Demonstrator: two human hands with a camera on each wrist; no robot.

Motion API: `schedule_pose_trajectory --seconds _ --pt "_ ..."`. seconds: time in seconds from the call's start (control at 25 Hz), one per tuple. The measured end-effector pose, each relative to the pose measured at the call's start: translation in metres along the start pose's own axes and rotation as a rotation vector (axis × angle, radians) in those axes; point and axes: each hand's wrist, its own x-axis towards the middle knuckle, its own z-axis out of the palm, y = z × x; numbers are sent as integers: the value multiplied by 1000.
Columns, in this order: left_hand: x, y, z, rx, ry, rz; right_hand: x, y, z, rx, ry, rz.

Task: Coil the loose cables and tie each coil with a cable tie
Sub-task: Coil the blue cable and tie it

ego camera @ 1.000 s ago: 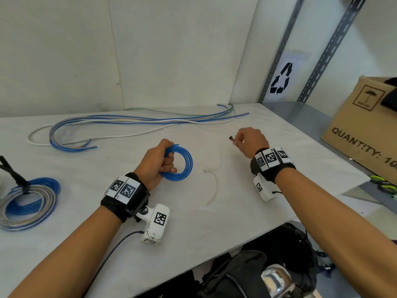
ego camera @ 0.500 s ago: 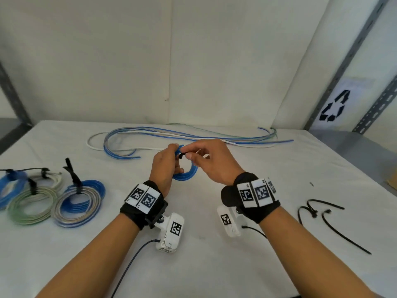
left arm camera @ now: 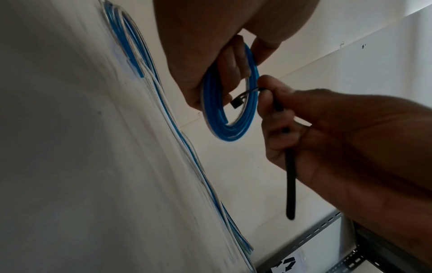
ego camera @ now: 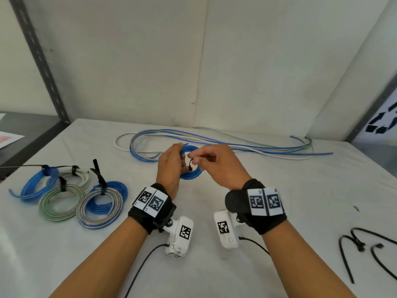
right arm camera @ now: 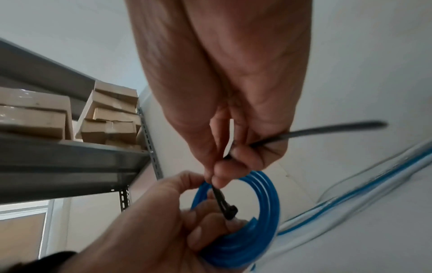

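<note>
Both hands had risen slightly. Left hand (ego camera: 170, 166) gripped the coil (ego camera: 191, 175); right hand (ego camera: 217, 166) fingers (right arm camera: 224, 170) pinched the tie (left arm camera: 290, 184).

White wall panels (ego camera: 193, 61) rise behind a white table (ego camera: 300, 201). A grey slotted shelving upright (ego camera: 40, 61) stands far left of the grip; its shelf (right arm camera: 70, 153) carries stacked cardboard boxes (right arm camera: 110, 114). A recycling sign (ego camera: 384, 121) hangs far right.

White table (ego camera: 279, 190) with loose cables (ego camera: 236, 145), four tied coils (ego camera: 71, 198) and black cable ties (ego camera: 361, 248).
</note>
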Motion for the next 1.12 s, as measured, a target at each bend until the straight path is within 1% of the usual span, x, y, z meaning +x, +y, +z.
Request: schedule_pose_trajectory --seconds 0.04,0.16,0.28,0.4,0.48,0.56,0.84,0.96,1.04,1.08,1.12 --pt "1 0 -1 -5 8 2 1 0 -1 11 -25 -9" --pt "3 -1 -2 -24 23 11 6 -2 -2 -30 6 -1" --pt "2 -2 -2 -19 -6 89 9 0 2 -85 -10 -2" --pt "3 -3 -5 27 -70 134 7 3 8 -131 20 -106" --pt "4 -5 -6 44 -73 127 5 3 9 -197 86 -181" --pt "5 -4 -6 43 -66 122 5 4 10 -314 130 -239" --pt "0 -4 1 13 -95 31 7 1 5 -612 248 -336" --pt "2 -4 0 21 -133 18 4 -3 7 -673 313 -393" --pt "4 -3 -3 38 -161 62 3 -3 10 -696 348 -421" --pt "4 -3 -4 56 -167 103 4 -4 9 -700 340 -398" --pt "6 -3 -6 78 -165 147 5 -5 5 -710 303 -338"
